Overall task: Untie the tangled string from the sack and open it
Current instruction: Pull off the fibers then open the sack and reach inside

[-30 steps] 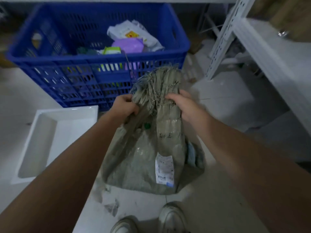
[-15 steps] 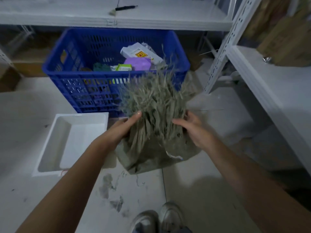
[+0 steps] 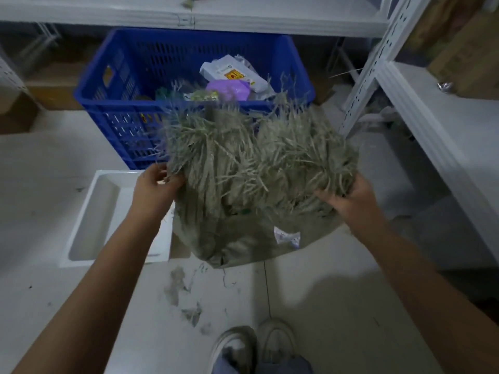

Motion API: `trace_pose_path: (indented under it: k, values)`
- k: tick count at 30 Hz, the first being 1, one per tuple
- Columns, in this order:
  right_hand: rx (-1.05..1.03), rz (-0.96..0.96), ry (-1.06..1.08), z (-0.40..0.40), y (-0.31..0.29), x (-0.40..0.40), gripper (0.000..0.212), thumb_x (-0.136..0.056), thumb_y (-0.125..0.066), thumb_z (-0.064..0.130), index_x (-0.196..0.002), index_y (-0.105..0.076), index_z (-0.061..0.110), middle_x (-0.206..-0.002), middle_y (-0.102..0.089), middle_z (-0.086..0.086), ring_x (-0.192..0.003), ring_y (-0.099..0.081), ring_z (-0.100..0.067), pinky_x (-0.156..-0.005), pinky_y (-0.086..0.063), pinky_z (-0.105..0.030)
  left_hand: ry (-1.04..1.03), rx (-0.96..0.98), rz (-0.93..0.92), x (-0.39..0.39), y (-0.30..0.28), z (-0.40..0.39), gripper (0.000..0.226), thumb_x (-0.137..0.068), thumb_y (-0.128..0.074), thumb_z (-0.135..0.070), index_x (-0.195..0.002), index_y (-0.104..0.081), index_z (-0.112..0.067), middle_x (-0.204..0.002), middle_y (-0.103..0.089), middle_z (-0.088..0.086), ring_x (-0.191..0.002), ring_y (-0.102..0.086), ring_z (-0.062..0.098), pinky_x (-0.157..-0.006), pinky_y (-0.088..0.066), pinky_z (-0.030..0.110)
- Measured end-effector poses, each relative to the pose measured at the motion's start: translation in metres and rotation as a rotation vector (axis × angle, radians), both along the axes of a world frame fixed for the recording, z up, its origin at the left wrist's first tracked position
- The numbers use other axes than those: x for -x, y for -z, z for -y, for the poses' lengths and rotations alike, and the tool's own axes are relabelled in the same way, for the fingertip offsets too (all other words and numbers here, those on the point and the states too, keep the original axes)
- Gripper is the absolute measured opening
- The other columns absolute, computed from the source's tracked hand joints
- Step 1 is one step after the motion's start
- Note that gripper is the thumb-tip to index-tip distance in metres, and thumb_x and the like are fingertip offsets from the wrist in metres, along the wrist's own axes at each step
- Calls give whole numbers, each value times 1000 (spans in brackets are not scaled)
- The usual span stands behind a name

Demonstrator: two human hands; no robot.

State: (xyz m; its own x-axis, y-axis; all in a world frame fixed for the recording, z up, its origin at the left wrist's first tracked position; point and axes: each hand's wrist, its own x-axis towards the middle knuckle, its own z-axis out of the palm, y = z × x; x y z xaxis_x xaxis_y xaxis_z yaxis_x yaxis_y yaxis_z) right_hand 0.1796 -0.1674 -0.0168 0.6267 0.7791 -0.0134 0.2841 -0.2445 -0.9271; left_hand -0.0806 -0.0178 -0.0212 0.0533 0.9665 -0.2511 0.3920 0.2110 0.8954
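Pale tiled floor [image 3: 310, 306] of a dim storeroom lies underfoot, and on it stands a grey-green woven plastic sack [image 3: 243, 238], directly ahead of the person's shoes. Its mouth, a ragged fringe of frayed fibres [image 3: 256, 157], is spread wide from side to side between the two hands, the long axis running left to right. No tying string can be picked out among the fibres. The left hand [image 3: 156, 187] pinches the left edge of the fringe with fingers curled closed. The right hand [image 3: 348, 201] grips the right edge, fingers buried in the fibres. Both hands sit about equally near the mouth. Behind stands a blue slatted plastic crate [image 3: 121, 103] of packets; a white rectangular tray [image 3: 81, 238] lies at left.
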Motion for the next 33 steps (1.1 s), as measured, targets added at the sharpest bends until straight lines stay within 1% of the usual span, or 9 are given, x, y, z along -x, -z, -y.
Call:
trace_pose_path:
  k: [3,9,13,15,19,22,25,28,33]
  values:
    - [26,-65,11,10,11,11,27,-78,-72,0,-102,-60,1,-86,-61,1,-69,-62,8,-53,-41,3,-52,68,-259,1,-1,32,84,-75,-50,-69,-116,-57,5,-117,-59,29,-105,-58,46,-91,-50,52]
    - [89,-600,-171,19,40,50,69,-77,-74,3,-71,-57,70,-75,-64,35,-70,-57,18,-59,-42,4,192,598,350,-62,-21,92,88,-70,-43,-80,-145,-33,-35,-151,-39,7,-124,-52,35,-100,-46,52]
    - [34,-354,-409,30,68,57,60,-23,-97,18,-78,-72,19,-82,-61,-6,-81,-59,-17,-75,-53,-27,149,545,272,-87,-9,81,54,-74,-71,-46,-108,-56,-7,-106,-66,17,-79,-64,27,-70,-55,34]
    - [70,-108,-586,42,55,55,44,-55,-86,22,-95,-68,25,-96,-65,-6,-96,-62,-19,-89,-51,-34,183,470,220,-94,-2,77,9,-87,-63,-13,-82,-56,-10,-76,-62,16,-59,-56,26,-59,-53,34]
    - [135,-360,-441,37,46,50,22,-80,-60,9,-99,-69,1,-94,-66,-11,-79,-65,3,-73,-52,-16,297,325,215,-87,7,61,15,-90,-53,6,-95,-66,-2,-69,-70,9,-67,-68,25,-76,-60,42]
    - [11,-411,-23,17,25,20,37,-95,-40,20,-73,-69,10,-82,-67,-15,-60,-64,-5,-59,-53,-18,418,203,220,-77,0,53,16,-89,-54,6,-100,-66,3,-61,-72,3,-57,-68,16,-58,-60,29]
    - [127,-453,-100,-7,-6,18,52,-96,-31,49,-111,-59,7,-103,-65,-7,-95,-62,-20,-89,-49,-34,463,142,256,-77,-14,42,18,-88,-58,3,-102,-69,0,-76,-73,6,-73,-69,23,-76,-59,38]
    - [238,-414,-277,-28,-31,31,78,-74,-43,77,-137,-45,31,-139,-50,10,-127,-46,-14,-113,-30,-40,585,87,344,-77,-39,31,22,-87,-55,5,-83,-69,-11,-60,-73,-5,-58,-69,7,-60,-58,22]
    - [72,-388,-247,-47,-54,40,36,-85,-57,51,-107,-65,24,-92,-66,13,-82,-65,-7,-90,-48,-13,466,96,399,-71,-52,-11,34,-93,-48,-1,-72,-71,-16,-58,-70,-9,-65,-67,9,-80,-59,35]
